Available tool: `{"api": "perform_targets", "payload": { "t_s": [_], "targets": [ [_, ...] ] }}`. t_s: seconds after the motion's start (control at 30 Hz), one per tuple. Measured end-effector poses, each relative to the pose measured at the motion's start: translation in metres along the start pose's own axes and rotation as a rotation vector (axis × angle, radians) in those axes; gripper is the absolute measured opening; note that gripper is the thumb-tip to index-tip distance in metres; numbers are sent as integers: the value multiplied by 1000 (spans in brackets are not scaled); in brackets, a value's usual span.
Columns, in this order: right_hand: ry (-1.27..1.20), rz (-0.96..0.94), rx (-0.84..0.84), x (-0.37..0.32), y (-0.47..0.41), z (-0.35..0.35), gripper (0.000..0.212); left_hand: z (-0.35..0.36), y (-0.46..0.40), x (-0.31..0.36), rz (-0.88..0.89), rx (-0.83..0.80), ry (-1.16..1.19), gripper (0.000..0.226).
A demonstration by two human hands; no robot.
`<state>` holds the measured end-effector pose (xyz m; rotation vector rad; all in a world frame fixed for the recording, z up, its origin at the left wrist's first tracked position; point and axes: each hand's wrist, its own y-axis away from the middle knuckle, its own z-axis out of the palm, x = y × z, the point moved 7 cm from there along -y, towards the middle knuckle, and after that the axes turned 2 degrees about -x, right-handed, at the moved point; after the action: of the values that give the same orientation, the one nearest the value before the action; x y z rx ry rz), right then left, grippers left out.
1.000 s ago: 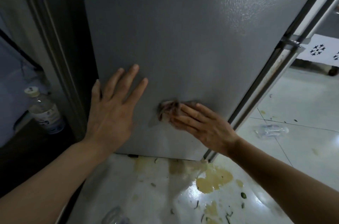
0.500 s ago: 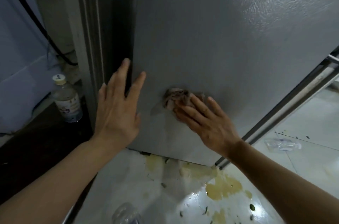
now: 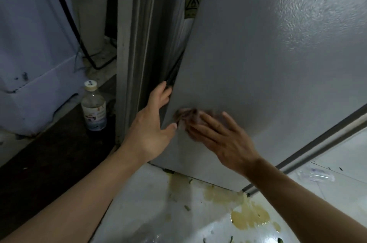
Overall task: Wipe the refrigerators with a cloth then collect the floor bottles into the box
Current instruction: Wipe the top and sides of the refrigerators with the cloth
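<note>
left hand (image 3: 151, 131): bare, no rings | right hand (image 3: 224, 141): bare | forearms: uncovered, no sleeves in view

cloth (image 3: 190, 114) on the refrigerator (image 3: 268, 63) side; upright bottle (image 3: 93, 106) left; lying bottle (image 3: 315, 175) right.
</note>
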<state>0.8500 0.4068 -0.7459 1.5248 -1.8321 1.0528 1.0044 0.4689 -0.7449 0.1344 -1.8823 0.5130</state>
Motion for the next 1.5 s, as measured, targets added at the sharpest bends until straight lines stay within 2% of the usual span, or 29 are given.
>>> {"api": "perform_targets", "payload": {
  "t_s": [0.13, 0.2, 0.27, 0.37, 0.43, 0.5, 0.6, 0.7, 0.8, 0.9, 1.03, 1.1, 1.17, 1.3, 1.4, 1.47, 1.5],
  "targets": [
    [-78, 342, 197, 64, -15, -24, 65, -2, 0, -7, -57, 33, 49, 91],
    [-126, 415, 268, 67, -20, -28, 63, -2, 0, -10, -75, 52, 55, 90],
    [-142, 318, 272, 44, -27, -25, 54, -2, 3, -12, -90, 68, 66, 87],
    [-56, 28, 158, 2, -34, -14, 49, 0, 7, -19, -140, 66, 95, 85],
    [-16, -31, 128, 2, -40, -16, 50, -4, 10, -23, -174, 74, 96, 85],
    [-8, 1, 164, 16, -49, -25, 51, -13, 12, -28, -199, 110, 77, 83],
    [-17, 178, 330, 46, -70, -43, 51, -28, 17, -38, -224, 182, 32, 76],
    [-82, 259, 437, 44, -81, -43, 48, -35, 23, -51, -251, 189, -13, 72],
    [-111, 117, 364, 5, -78, -19, 46, -33, 27, -60, -254, 170, -61, 69],
    [-89, -42, 167, -45, -70, 13, 41, -30, 29, -65, -263, 163, -82, 68],
    [-4, -161, -66, -85, -59, 39, 54, -32, 31, -69, -272, 121, -115, 70],
    [10, -189, -102, -86, -54, 39, 59, -28, 33, -68, -266, 96, -116, 71],
    [23, -156, -46, -72, -48, 29, 59, -20, 33, -64, -247, 70, -123, 72],
    [-9, -2, 178, -1, -17, -7, 62, -5, 25, -49, -199, 49, -125, 72],
    [-31, 187, 333, 43, 5, -26, 45, 8, 17, -37, -160, 12, -157, 72],
    [-98, 307, 362, 47, 13, -22, 39, 16, 14, -33, -141, 5, -171, 71],
    [-136, 320, 342, 39, 15, -15, 44, 19, 15, -32, -137, 8, -180, 72]
  ]
}}
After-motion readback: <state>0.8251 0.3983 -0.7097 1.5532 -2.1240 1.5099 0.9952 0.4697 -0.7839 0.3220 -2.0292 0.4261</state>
